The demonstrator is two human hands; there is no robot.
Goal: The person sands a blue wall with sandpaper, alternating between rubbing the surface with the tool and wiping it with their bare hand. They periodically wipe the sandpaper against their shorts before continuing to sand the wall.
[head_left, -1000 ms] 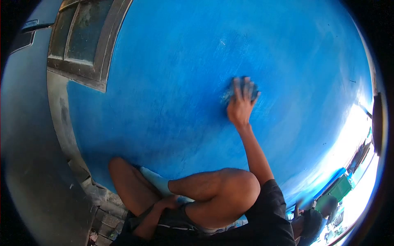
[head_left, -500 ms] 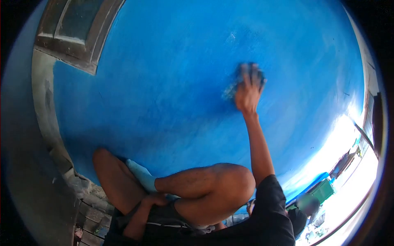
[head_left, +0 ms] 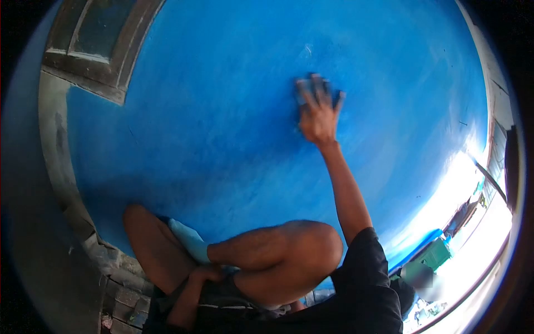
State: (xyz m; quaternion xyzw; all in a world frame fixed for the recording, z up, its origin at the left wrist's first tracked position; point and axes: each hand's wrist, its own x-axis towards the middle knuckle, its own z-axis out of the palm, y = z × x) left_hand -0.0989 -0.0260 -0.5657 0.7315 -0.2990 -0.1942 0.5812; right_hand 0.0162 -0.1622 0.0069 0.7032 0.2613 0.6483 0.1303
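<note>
My right hand (head_left: 318, 118) lies against the blue wall (head_left: 222, 100), palm to the surface, fingers spread. Under and between those fingers shows a dark, flat pad (head_left: 335, 96), pressed to the wall; motion blur hides its exact kind. A small whitish scuff (head_left: 308, 50) marks the paint just above the fingertips. Down in my lap, my left hand (head_left: 208, 273) rests by the folded leg, its fingers mostly hidden.
A wooden-framed window (head_left: 92, 55) is set in the wall at upper left. Brick paving (head_left: 125, 298) lies at lower left. Beyond the wall at lower right are a green container (head_left: 435, 254) and another person (head_left: 405, 295).
My right hand has slid left and slightly up along the wall with the dark pad, now covering part of a pale patch. My left hand stays in my lap.
</note>
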